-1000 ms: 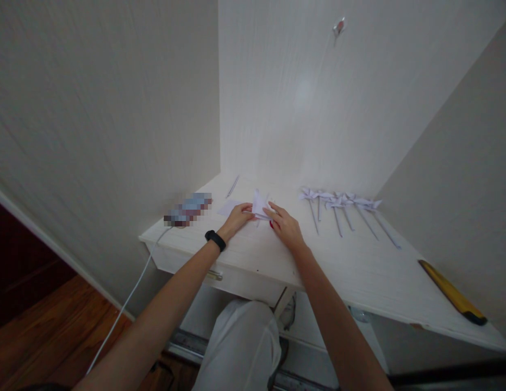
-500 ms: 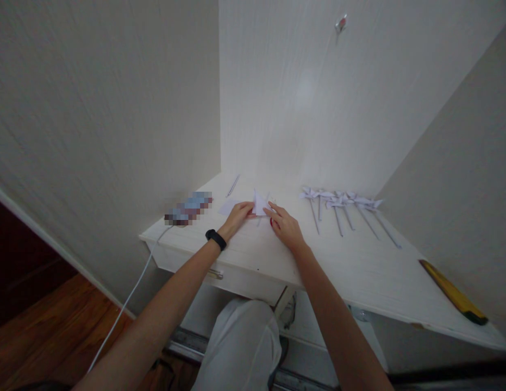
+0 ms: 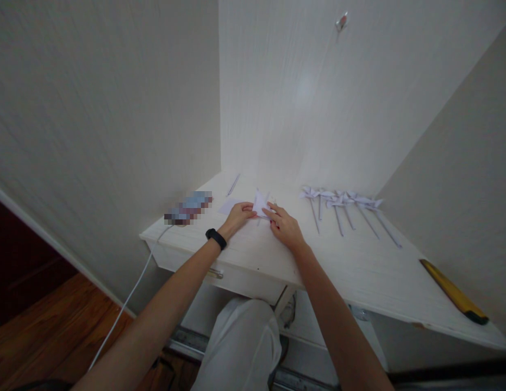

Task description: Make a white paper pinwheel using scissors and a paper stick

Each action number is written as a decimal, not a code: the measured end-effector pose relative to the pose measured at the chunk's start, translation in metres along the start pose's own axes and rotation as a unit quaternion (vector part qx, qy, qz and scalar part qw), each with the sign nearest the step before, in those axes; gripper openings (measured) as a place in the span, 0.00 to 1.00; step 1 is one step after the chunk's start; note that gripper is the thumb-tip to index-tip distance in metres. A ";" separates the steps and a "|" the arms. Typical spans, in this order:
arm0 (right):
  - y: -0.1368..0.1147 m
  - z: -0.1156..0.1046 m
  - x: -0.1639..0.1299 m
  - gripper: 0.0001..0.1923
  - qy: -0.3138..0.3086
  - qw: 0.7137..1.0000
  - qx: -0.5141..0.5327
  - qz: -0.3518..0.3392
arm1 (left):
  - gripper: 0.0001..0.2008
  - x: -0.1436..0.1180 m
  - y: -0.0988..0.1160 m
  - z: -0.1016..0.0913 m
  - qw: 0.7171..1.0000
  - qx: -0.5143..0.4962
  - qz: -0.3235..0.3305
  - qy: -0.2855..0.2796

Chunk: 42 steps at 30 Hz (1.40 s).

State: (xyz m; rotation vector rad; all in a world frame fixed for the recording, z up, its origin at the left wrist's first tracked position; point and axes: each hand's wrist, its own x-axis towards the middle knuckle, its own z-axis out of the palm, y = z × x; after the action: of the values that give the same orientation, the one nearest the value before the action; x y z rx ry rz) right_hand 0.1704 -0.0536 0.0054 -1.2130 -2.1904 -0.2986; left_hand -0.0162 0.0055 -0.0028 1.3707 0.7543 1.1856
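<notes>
A small white piece of paper [image 3: 260,204], folded to a peak at its top, stands between my hands over the desk. My left hand [image 3: 239,215] is closed, pinching the paper's lower left edge. From the other side my right hand [image 3: 286,226] grips it, fingertips pressed on its front right part. Something small and red shows partly under my right fingers; I cannot make out what it is. Left of the folded piece lies a flat sheet of white paper [image 3: 226,207], partly behind my left hand.
Several white paper pinwheels [image 3: 338,199] on thin sticks lie at the right on the white desk [image 3: 350,271]. Thin sticks [image 3: 233,184] rest at the back left. A blurred-out device [image 3: 189,208] with a white cable [image 3: 134,288] is at the left edge. A yellow object [image 3: 452,290] lies far right.
The folded paper has shifted slightly right and tilted a little between my fingers. My left fingers have moved slightly right along its edge. The rest looks the same.
</notes>
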 end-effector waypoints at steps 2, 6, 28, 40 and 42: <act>-0.002 -0.001 0.000 0.27 0.008 1.000 0.010 0.007 | 0.13 0.001 0.000 -0.001 1.000 0.003 0.003 0.006; -0.003 -0.003 0.001 0.25 0.027 0.999 0.034 0.014 | 0.12 0.001 0.000 -0.001 1.000 0.003 0.004 0.012; 0.007 0.007 0.002 0.18 0.056 0.992 0.064 0.089 | 0.17 0.000 -0.001 0.005 0.995 0.070 -0.018 -0.075; 0.007 0.005 0.002 0.18 0.076 0.990 0.067 0.102 | 0.11 -0.001 0.000 0.004 0.994 0.091 -0.016 -0.054; 0.007 0.005 0.001 0.18 0.076 0.989 0.070 0.102 | 0.10 -0.001 0.001 0.004 0.994 0.093 -0.014 -0.055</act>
State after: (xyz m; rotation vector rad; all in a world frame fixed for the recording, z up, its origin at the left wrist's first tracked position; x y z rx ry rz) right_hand 0.1734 -0.0462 0.0013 -1.2796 -1.9059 -0.1459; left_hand -0.0127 0.0028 -0.0021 1.5614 0.8185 1.0278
